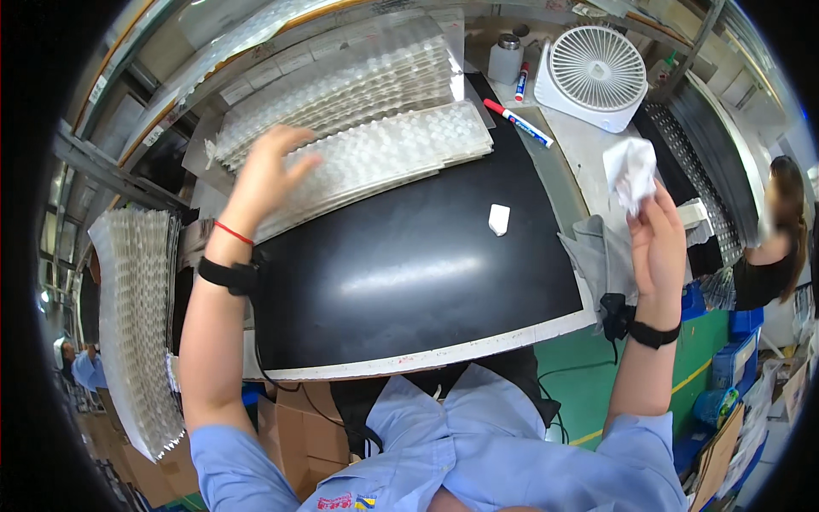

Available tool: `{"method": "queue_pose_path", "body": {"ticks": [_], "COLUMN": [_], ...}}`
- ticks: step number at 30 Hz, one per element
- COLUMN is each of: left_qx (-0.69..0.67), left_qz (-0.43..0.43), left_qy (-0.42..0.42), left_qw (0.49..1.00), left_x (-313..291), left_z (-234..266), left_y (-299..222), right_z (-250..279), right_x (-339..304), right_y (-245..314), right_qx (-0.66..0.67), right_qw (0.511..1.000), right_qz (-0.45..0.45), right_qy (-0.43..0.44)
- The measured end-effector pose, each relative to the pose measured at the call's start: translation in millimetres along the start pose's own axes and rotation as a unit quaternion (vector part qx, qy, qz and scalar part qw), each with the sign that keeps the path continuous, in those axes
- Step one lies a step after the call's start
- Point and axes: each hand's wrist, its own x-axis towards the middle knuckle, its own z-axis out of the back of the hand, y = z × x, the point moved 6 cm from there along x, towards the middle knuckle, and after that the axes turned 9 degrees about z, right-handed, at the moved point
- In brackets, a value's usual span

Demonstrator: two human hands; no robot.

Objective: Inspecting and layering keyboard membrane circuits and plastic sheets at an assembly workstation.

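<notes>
Seen from the head camera, a worker in a light-blue shirt point(495, 444) reaches both bare hands over a pale surface point(587, 162) largely covered by a black mat point(409, 290). At right, the fingers of the right hand point(657, 243) are pinched on a crumpled white wad point(630, 171), cloth or paper, raised near the surface's right side. At left, the fingers of the left hand point(271, 175) spread apart above the clear trays; whether they touch the plastic cannot be told. The left hand and forearm block the view of the trays' left part. A grey cloth point(601, 252) overlaps the mat's right edge, just beside the right wrist. A white fan point(593, 72) stands at the far right corner, with a bottle point(506, 60) to its left. A cardboard box point(303, 431) sits below the near edge, and co-workers appear at both margins, one at right point(772, 243), one at left point(87, 371).

By count: one white wad, one fan, one bottle, one grey cloth, one small white piece point(499, 219) lying on the mat, two red-capped markers point(522, 125), a black band on each wrist, and two tray stacks point(397, 149) on the surface, a third point(136, 316) at far left. Single trays are packed too tightly to count.
</notes>
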Motion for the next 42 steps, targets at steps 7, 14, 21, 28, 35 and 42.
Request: {"method": "queue_pose_path", "body": {"ticks": [7, 14, 21, 28, 35, 42], "left_qx": [0.071, 0.0, -0.11, -0.201, -0.217, -0.011], "left_qz": [-0.05, -0.043, 0.055, 0.157, 0.153, 0.041], "left_qy": [0.096, 0.122, 0.038, -0.001, -0.19, -0.26], "left_qw": [0.992, 0.992, 0.992, 0.967, 0.945, 0.965], "left_x": [-25.2, -19.7, -50.3, -100.9, -107.5, -123.9], "left_z": [-40.2, -26.2, 8.5, 9.0, 56.7, 104.3], "left_y": [-31.9, -31.0, -40.4, 7.1, 28.8, -4.4], "right_z": [-26.2, -29.2, -55.6, -88.7, -111.3, -107.0], "right_x": [-31.2, -71.2, -109.3, -141.2, -152.6, -149.8], "right_y": [2.1, -12.9, -20.9, -35.1, -43.9, -43.2], "right_qx": [0.066, 0.116, 0.144, 0.11, 0.113, 0.087], "right_qw": [0.993, 0.993, 0.978, 0.947, 0.929, 0.94], "right_qz": [-0.074, -0.02, -0.148, -0.264, -0.297, -0.267], "right_qy": [-0.068, -0.02, 0.013, 0.15, 0.193, 0.195]}}
